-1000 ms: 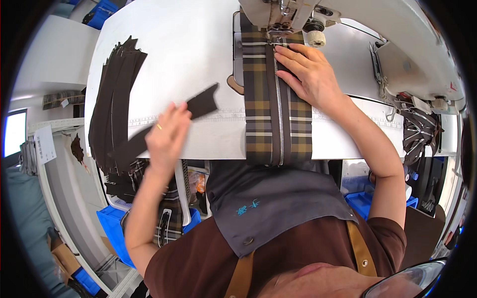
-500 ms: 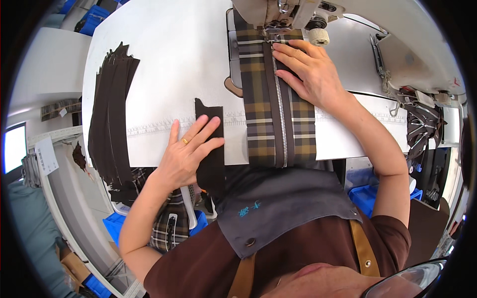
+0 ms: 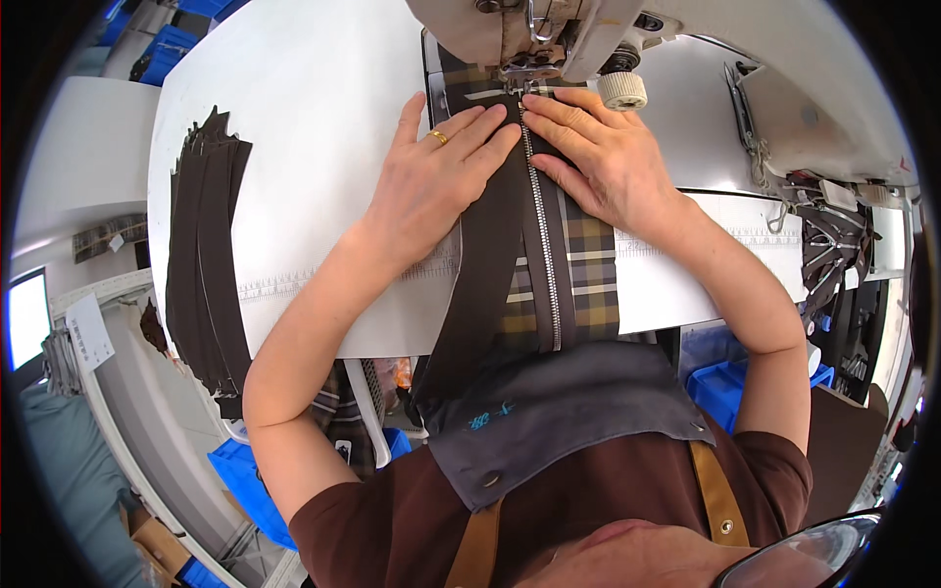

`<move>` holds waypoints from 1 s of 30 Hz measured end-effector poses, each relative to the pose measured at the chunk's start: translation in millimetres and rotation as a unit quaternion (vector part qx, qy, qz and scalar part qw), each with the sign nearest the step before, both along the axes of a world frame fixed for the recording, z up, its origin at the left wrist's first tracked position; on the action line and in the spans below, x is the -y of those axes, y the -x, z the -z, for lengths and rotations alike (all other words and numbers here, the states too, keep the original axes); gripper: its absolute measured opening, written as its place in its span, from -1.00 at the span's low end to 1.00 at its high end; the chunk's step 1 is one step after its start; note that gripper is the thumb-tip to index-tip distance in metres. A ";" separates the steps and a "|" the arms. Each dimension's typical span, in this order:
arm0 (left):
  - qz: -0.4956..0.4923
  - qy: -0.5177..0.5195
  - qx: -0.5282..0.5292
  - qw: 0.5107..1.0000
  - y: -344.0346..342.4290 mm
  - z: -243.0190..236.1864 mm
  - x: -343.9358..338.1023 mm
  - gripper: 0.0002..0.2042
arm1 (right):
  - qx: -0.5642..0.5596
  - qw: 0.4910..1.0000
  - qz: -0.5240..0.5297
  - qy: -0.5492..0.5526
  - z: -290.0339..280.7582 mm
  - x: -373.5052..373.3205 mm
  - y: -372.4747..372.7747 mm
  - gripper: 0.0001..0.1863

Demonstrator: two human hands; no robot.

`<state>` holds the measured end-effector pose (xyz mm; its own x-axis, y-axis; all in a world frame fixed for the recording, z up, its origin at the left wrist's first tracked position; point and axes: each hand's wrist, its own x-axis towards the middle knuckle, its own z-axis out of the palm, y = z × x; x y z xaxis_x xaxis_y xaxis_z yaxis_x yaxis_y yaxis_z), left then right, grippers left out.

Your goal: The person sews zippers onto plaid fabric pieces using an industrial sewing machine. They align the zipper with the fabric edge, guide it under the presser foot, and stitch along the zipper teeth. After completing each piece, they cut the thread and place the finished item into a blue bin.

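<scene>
A dark brown strip lies lengthwise over the plaid fabric on the white table, running from the sewing machine at the far side down past the near table edge toward the person's apron. Just right of the strip a zipper with pale teeth runs the same way, its far end under the presser foot. The left hand lies flat and open on the strip's far part, fingers spread and pointing toward the foot, a gold ring on one finger; it grips nothing, only presses down. The right hand lies flat too, fingers together and pointing left, their tips touching the zipper just near the foot; it also presses rather than clasps. The two hands nearly meet at the zipper line. A cream knob sits just beyond the right hand. On the left part of the table, well apart from the hands, a stack of dark strips lies fanned along the edge. Blue bins stand below the table on the left, and more on the right.
</scene>
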<state>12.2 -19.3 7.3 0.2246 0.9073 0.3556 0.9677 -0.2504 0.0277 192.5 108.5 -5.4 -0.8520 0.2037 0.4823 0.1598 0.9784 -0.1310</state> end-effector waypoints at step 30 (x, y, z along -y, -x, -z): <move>-0.017 0.026 0.101 0.994 -2.1 -1.0 -9.3 -0.56 | -0.025 0.997 -0.024 0.066 -2.0 -4.1 0.4 -0.63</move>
